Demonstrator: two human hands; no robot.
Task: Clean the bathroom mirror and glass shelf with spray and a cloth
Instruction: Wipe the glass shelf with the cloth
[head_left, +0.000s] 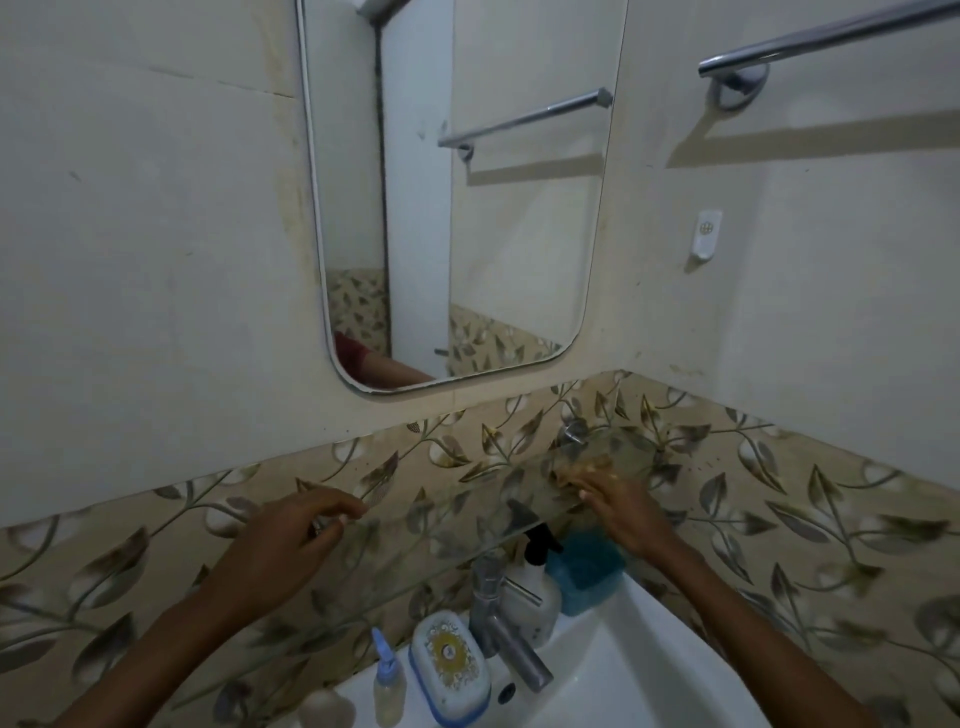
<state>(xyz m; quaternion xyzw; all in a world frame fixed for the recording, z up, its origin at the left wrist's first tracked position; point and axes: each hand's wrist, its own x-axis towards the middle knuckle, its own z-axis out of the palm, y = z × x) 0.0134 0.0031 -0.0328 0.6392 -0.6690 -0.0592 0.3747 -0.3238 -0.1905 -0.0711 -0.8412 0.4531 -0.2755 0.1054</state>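
The rounded wall mirror (467, 197) hangs above a clear glass shelf (457, 519) fixed across the leaf-patterned tiles. My right hand (618, 506) lies on the shelf's right part, its fingers pressing a yellowish cloth (579, 470) onto the glass near the chrome bracket (574, 431). My left hand (296, 530) is at the shelf's left end, fingers and thumb pinched on the edge there. A white bottle with a black pump (537, 587) stands under the shelf and shows through the glass. The mirror's lower corner reflects an arm and a red sleeve.
Below the shelf is a white basin (623, 675) with a chrome tap (501, 623). On its rim stand a blue container (589, 569), a patterned soap box (449, 665) and a small blue-capped bottle (388, 683). A towel rail (831, 39) and a white hook (707, 234) are on the right wall.
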